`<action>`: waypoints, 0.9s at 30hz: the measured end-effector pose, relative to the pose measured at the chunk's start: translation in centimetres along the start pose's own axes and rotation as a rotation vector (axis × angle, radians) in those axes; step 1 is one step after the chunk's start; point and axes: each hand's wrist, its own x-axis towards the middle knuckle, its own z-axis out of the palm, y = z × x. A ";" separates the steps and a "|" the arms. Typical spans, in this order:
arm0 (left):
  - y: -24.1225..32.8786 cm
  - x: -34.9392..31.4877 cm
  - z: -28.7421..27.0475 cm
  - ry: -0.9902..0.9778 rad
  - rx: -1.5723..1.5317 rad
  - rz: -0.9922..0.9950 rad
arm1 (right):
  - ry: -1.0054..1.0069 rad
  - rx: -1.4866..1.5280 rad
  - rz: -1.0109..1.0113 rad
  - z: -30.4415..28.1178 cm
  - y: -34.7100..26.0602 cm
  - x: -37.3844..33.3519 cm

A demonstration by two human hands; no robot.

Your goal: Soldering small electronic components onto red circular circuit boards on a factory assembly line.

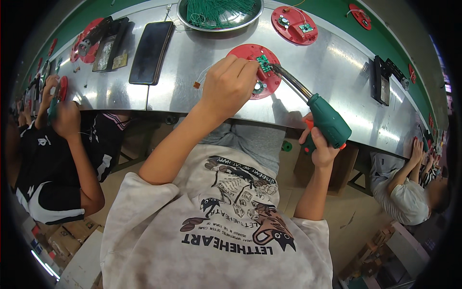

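Observation:
On the metal bench before me lies a red round plate (272,87) carrying a small green circuit board (263,63) and a round metal-rimmed part (258,87). My right hand (321,148) is wrapped round the handle of a green soldering gun (331,120), whose tip touches or nearly touches the board. Over the plate's left side, my left hand (228,86) is closed in a pinch near the board, apparently on a thin pale wire; its fingertips are partly hidden. Thin white wires (204,73) trail left of this hand to a small brown piece (197,85).
A metal bowl (220,29) of green wires stands at the back, beside another red plate (294,25). Left are a phone (151,53) and a black tray (107,50); right, a black holder (380,81). Co-workers' hands (67,118) work farther left, and others sit right.

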 end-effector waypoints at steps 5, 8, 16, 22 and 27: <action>-0.1 0.0 0.0 -0.014 0.042 0.033 | -0.035 -0.034 -0.009 -0.1 -0.2 0.0; 0.0 0.0 -0.1 -0.028 0.041 0.023 | -0.065 -0.040 -0.017 -0.1 -0.4 0.1; -0.1 -0.1 -0.1 -0.031 0.049 0.034 | -0.080 -0.034 0.066 0.0 -1.1 0.4; -0.1 -0.2 -0.1 -0.040 0.046 0.027 | -0.084 -0.037 0.061 0.0 -0.8 0.4; -0.1 -0.3 -0.2 -0.053 0.039 0.033 | -0.066 -0.018 0.067 -0.2 -0.4 -0.3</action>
